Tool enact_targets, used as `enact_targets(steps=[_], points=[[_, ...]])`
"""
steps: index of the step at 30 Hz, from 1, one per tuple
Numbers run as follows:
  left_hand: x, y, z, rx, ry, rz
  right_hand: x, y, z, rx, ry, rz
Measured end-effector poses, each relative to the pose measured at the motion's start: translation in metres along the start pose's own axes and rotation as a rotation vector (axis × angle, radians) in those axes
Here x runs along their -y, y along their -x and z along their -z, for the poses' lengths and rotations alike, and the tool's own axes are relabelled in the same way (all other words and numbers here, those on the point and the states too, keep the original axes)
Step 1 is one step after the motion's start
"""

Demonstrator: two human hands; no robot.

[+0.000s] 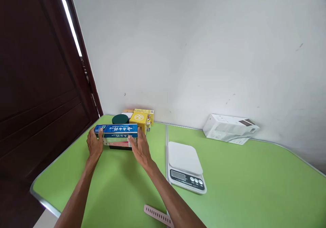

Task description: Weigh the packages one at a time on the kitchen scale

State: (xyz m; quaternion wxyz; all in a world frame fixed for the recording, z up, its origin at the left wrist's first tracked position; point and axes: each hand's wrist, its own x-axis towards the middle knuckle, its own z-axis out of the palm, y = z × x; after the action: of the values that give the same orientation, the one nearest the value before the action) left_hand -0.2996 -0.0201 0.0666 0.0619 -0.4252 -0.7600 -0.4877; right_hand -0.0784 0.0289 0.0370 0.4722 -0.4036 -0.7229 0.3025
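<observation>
A long blue toothpaste box is held level between my two hands, over the left part of the green table. My left hand grips its left end, thumb on the near side. At the right end, my right hand closes on it with the thumb in front. Pale green and pink printed surfaces show below the blue face; I cannot tell whether they belong to a separate package. Just behind it are a dark green round lid and a yellow box, both partly hidden.
A white kitchen scale with a dark display panel lies right of the table's seam. Against the wall rests a white carton. A pink perforated strap is near my right forearm. The dark door stands at left.
</observation>
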Motion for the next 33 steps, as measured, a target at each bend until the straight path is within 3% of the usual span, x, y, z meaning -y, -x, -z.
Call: enact_targets(steps=[4,7,11,15,17,19,22,25,30,33], points=[[-0.001,-0.011,-0.003,0.041,-0.077,-0.006,0.001,-0.011,-0.003,0.033,0.059,-0.055],[0.000,-0.014,-0.004,0.067,-0.014,-0.031,0.003,-0.015,-0.002,0.018,0.070,-0.041],[-0.009,-0.002,-0.003,0.000,0.028,0.006,0.007,-0.001,0.022,0.016,0.043,0.022],[-0.044,0.033,-0.004,-0.147,0.002,-0.187,-0.011,0.029,0.088,-0.105,0.026,0.120],[-0.071,0.058,-0.009,-0.106,0.040,-0.335,-0.039,0.043,0.137,-0.276,0.058,0.079],[-0.100,0.084,-0.021,0.013,0.118,-0.442,-0.078,0.056,0.193,-0.497,0.117,-0.026],[-0.145,0.118,-0.054,0.254,0.260,-0.479,-0.142,0.069,0.273,-0.805,0.221,-0.230],[-0.189,0.142,-0.102,0.513,0.347,-0.460,-0.190,0.072,0.330,-0.998,0.216,-0.409],[-0.262,0.166,-0.197,0.998,0.359,-0.357,-0.233,0.045,0.381,-1.086,0.115,-0.444],[-0.302,0.171,-0.254,1.170,0.346,-0.236,-0.254,0.021,0.399,-1.066,0.072,-0.415]])
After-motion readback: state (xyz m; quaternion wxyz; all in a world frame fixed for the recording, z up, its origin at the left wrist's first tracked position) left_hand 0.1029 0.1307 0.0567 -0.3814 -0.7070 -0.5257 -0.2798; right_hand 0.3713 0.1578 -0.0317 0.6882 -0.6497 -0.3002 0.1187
